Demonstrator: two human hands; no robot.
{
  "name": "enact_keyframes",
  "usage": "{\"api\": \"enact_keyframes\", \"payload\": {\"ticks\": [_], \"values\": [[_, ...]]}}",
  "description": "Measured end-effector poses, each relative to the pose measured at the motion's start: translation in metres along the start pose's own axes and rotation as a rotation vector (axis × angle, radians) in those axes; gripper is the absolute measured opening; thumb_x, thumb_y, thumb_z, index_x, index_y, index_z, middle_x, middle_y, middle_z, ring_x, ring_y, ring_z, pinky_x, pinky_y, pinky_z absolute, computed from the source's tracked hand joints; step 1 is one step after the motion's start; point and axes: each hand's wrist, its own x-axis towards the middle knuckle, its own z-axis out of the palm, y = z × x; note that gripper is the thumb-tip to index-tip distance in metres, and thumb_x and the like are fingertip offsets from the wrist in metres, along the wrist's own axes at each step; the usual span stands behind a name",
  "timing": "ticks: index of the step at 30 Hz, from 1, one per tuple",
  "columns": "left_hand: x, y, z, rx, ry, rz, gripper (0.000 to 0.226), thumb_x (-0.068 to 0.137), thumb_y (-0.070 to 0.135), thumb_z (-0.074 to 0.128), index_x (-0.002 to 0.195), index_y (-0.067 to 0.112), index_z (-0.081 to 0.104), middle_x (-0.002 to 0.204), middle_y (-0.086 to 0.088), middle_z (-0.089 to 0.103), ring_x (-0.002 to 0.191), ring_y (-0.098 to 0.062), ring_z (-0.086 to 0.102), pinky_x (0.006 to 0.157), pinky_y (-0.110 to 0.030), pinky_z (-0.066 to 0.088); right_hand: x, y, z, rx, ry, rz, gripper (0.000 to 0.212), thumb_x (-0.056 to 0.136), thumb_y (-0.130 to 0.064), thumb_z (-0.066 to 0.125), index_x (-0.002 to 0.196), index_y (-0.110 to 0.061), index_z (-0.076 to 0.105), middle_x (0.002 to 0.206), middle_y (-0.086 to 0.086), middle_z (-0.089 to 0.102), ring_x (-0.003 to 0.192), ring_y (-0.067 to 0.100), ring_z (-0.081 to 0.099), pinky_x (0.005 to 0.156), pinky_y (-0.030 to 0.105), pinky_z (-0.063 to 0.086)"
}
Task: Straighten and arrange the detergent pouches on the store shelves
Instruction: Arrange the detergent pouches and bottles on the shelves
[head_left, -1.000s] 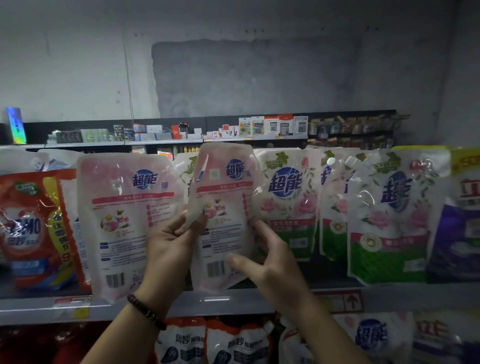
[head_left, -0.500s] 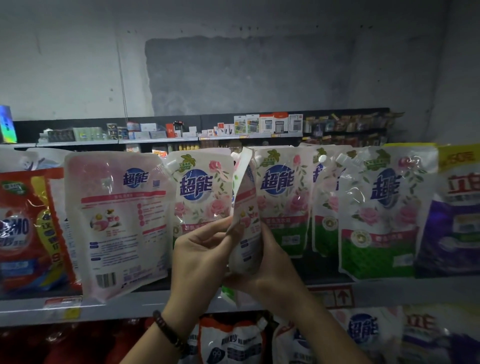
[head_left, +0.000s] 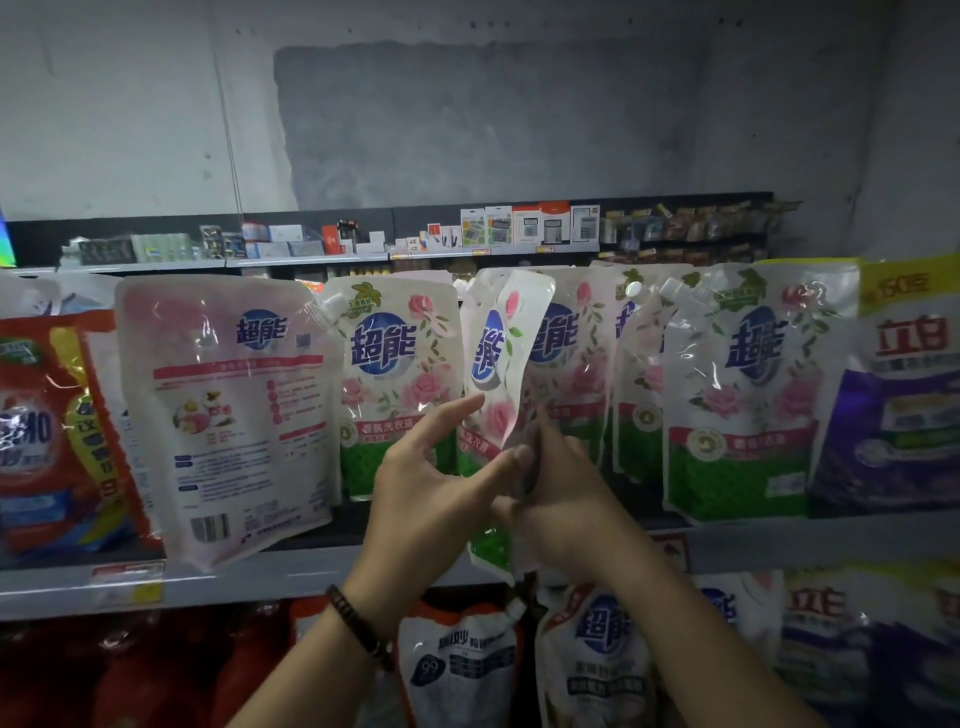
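Observation:
A rose-print detergent pouch (head_left: 498, 358) stands almost edge-on in front of the shelf row, its blue logo half turned toward me. My right hand (head_left: 566, 499) grips its lower part from behind. My left hand (head_left: 431, 478) has straight fingers touching the pouch's left face, thumb near its bottom. A pink pouch (head_left: 223, 410) leans back-side-out at the left. Matching rose pouches face forward: one (head_left: 395, 384) to the left of the held pouch, another (head_left: 748, 384) to the right, more between them partly hidden.
The grey shelf edge (head_left: 260, 577) runs below the pouches with price tags. Red pouches (head_left: 47, 436) stand at far left, a purple and yellow pouch (head_left: 898, 415) at far right. More pouches (head_left: 462, 670) fill the lower shelf. A far shelf (head_left: 467, 254) holds small boxed goods.
The held pouch has turned from showing its pink back, through edge-on, toward its rose-print front. The forward-facing pouch behind it came into view. My left hand's fingers have straightened.

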Motion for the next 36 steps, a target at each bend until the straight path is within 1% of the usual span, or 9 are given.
{"api": "enact_keyframes", "payload": {"ticks": [3,6,9,11,14,18,23,32,36], "values": [[0.005,-0.002,-0.01,-0.189,-0.051,-0.145,0.05,0.086,0.05,0.08,0.131,0.03,0.071,0.122,0.008,0.077,0.098,-0.024,0.079,0.082,-0.044,0.067,-0.001,-0.002,-0.006,0.076,-0.016,-0.045,0.085,0.079,-0.03,0.091,0.147,-0.043,0.041,0.127,-0.014,0.069,0.11,0.005,0.069,0.095,0.032,0.06],[0.019,-0.007,-0.02,-0.092,-0.088,-0.264,0.029,0.1,0.045,0.063,0.125,0.031,0.069,0.118,0.004,0.076,0.086,-0.027,0.078,0.064,-0.04,0.065,-0.006,-0.002,-0.011,0.109,-0.015,-0.053,0.08,0.082,-0.024,0.09,0.146,-0.041,0.045,0.13,-0.017,0.07,0.116,0.004,0.068,0.104,0.035,0.056],[0.033,-0.015,-0.024,-0.021,-0.176,-0.324,0.023,0.109,0.042,0.053,0.126,0.035,0.066,0.118,0.012,0.074,0.109,-0.016,0.073,0.083,-0.037,0.065,-0.009,-0.002,-0.015,0.126,0.016,-0.017,0.075,0.082,-0.021,0.09,0.141,-0.033,0.046,0.127,-0.015,0.07,0.114,0.005,0.068,0.099,0.03,0.057],[0.041,-0.018,-0.019,-0.077,-0.188,-0.382,0.022,0.112,0.034,0.047,0.122,0.031,0.066,0.115,0.011,0.075,0.105,-0.009,0.071,0.081,-0.027,0.062,-0.007,0.0,-0.015,0.15,0.02,0.002,0.07,0.083,-0.018,0.09,0.137,-0.032,0.048,0.124,-0.014,0.071,0.112,0.006,0.069,0.1,0.036,0.059],[0.051,-0.027,-0.009,-0.089,-0.224,-0.467,0.028,0.114,0.031,0.043,0.12,0.023,0.069,0.117,-0.001,0.077,0.109,-0.02,0.072,0.09,-0.04,0.06,-0.006,0.001,-0.017,0.181,0.009,-0.001,0.064,0.084,-0.011,0.087,0.137,-0.032,0.056,0.121,-0.014,0.075,0.111,0.006,0.072,0.101,0.04,0.06],[0.058,-0.039,-0.002,-0.078,-0.269,-0.477,0.03,0.115,0.028,0.041,0.12,0.026,0.071,0.117,0.002,0.077,0.113,-0.02,0.07,0.085,-0.033,0.056,-0.007,0.002,-0.023,0.185,-0.02,-0.019,0.054,0.089,-0.006,0.082,0.132,-0.034,0.065,0.114,-0.017,0.077,0.107,0.002,0.072,0.096,0.028,0.058],[0.064,-0.049,-0.004,-0.094,-0.271,-0.492,0.031,0.107,0.013,0.042,0.116,0.018,0.072,0.113,-0.013,0.076,0.112,-0.035,0.069,0.105,-0.052,0.054,-0.005,0.0,-0.032,0.139,-0.074,0.043,0.037,0.096,-0.004,0.073,0.128,-0.023,0.073,0.116,-0.011,0.076,0.114,0.013,0.068,0.104,0.03,0.051],[0.061,-0.056,-0.008,-0.215,-0.411,-0.446,0.04,0.097,-0.008,0.054,0.129,0.011,0.066,0.119,-0.011,0.077,0.106,-0.027,0.077,0.085,-0.035,0.062,0.017,-0.004,-0.066,0.119,-0.077,0.198,0.034,0.092,0.01,0.07,0.101,-0.021,0.063,0.113,0.008,0.073,0.11,0.027,0.068,0.106,0.049,0.055],[0.064,-0.06,-0.008,-0.074,-0.39,-0.404,0.043,0.086,0.001,0.076,0.126,0.009,0.064,0.121,-0.013,0.076,0.108,-0.028,0.076,0.096,-0.042,0.061,0.023,0.006,-0.074,0.09,-0.038,0.209,0.029,0.093,0.008,0.069,0.11,-0.016,0.067,0.112,0.006,0.075,0.11,0.025,0.068,0.106,0.046,0.054]]}}
